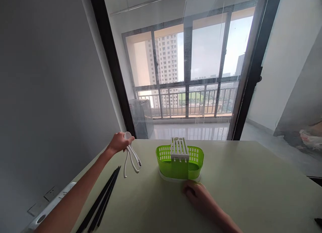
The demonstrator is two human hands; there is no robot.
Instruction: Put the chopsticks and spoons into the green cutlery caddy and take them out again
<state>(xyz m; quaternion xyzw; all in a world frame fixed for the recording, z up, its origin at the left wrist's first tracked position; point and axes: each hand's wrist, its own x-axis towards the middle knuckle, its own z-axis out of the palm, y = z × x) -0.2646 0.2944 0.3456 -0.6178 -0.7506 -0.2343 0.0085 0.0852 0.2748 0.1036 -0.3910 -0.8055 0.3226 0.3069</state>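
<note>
A bunch of white plastic spoons [132, 158] is gripped in my left hand [119, 142], bowls up and hooked handles hanging down. One round bowl shows above the fingers; the others are mostly hidden by the hand. A green cutlery basket [164, 171] stands upright on the table on a white base, with a white slotted rack [179, 147] across its middle. Right at the front of the basket's base is my right hand [197, 191], fingers curled in a loose fist and slightly blurred. Whether it touches the base I cannot tell. No object shows in it.
Several black chopsticks [104, 196] lie on the pale green table [236, 186], left of the basket. A white power strip [47, 211] is at the left edge by the wall sockets [51, 193]. Beyond the table's far edge is a glass door [201, 129] with dark frames.
</note>
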